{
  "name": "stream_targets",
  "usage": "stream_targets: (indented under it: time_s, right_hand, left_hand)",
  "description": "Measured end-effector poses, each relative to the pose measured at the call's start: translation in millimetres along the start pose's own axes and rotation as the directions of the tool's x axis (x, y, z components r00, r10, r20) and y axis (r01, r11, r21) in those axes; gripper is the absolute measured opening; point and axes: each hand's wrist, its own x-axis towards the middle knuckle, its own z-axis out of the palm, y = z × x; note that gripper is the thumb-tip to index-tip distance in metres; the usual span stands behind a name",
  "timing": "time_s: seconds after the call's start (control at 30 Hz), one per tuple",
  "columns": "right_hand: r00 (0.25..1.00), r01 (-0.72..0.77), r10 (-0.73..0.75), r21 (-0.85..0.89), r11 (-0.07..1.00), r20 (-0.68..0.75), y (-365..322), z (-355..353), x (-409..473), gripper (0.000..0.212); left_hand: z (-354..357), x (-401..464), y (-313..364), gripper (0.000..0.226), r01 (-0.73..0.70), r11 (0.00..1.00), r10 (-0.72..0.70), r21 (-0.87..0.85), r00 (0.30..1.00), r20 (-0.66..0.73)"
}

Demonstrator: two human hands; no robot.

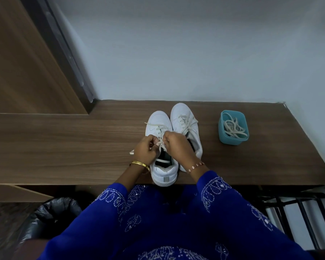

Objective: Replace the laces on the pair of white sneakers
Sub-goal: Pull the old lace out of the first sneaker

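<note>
A home room is showing: wood-grain desk [64, 147] against a plain wall [195, 53], lined bin [51, 218] underneath.

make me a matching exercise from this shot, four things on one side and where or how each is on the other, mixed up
Things:
1. left sneaker
2. right sneaker
3. teal container
4. gold bangle

Places or states:
A. holds loose laces
B. on the left wrist
C. both hands pinching its lace
D. laced, untouched, nearer the container

Pairs: 1-C, 2-D, 3-A, 4-B

White sneakers [174, 136] with cream laces [186, 121], teal tub [233, 141], wood-grain brown table [64, 147], white-embroidered blue sleeves [214, 188].
</note>
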Motion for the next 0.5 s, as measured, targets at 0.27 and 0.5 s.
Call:
stream_targets:
  time_s: [0.27,0.5]
  right_hand:
    - [0.985,-0.151,0.163,0.168,0.974,-0.056,5.3,4.1,-4.5,0.013]
    - [0.996,-0.075,0.069,0.114,0.991,0.058,5.4,1.5,-1.6,0.014]
  left_hand:
    - [2.2,5.6,-7.7,0.033,0.219,0.956,-0.22,-0.193,0.975,0.017]
    - [2.2,6.1,5.7,0.036,0.211,0.972,-0.215,-0.1,0.976,-0.03]
